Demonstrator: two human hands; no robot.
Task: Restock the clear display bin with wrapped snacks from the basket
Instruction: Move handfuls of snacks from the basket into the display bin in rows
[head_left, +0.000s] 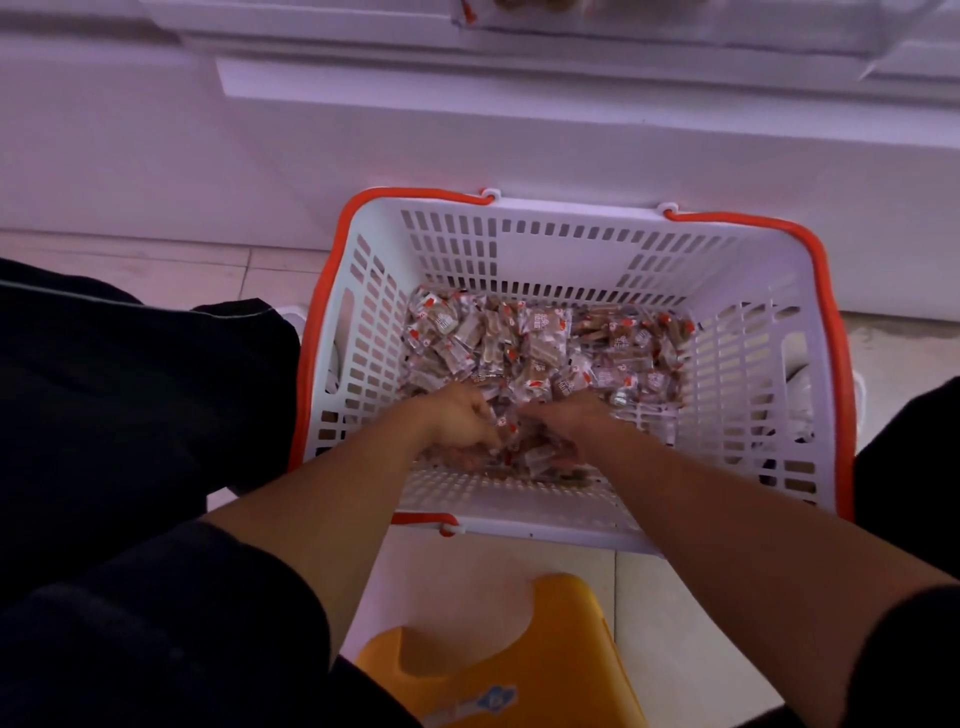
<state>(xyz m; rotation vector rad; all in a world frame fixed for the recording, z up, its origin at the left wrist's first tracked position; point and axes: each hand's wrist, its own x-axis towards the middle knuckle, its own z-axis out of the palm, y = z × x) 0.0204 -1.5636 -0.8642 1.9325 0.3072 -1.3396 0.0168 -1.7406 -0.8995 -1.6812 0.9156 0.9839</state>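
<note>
A white slotted basket (550, 249) with orange handles stands on the floor in front of me. Its bottom is covered with several small wrapped snacks (545, 343), clear wrappers with red marks. Both my hands are down inside the basket at its near side. My left hand (460, 415) has its fingers curled into the pile, gathering snacks. My right hand (582, 415) lies next to it, fingers dug into the same heap around a bunch of snacks. The clear display bin (649, 15) shows only as a blurred edge at the top of the frame.
A white cabinet base (519, 130) runs behind the basket. A yellow plastic stool (498, 660) stands under me, close to the basket's near wall. My dark-clothed legs flank the basket left and right on the tiled floor.
</note>
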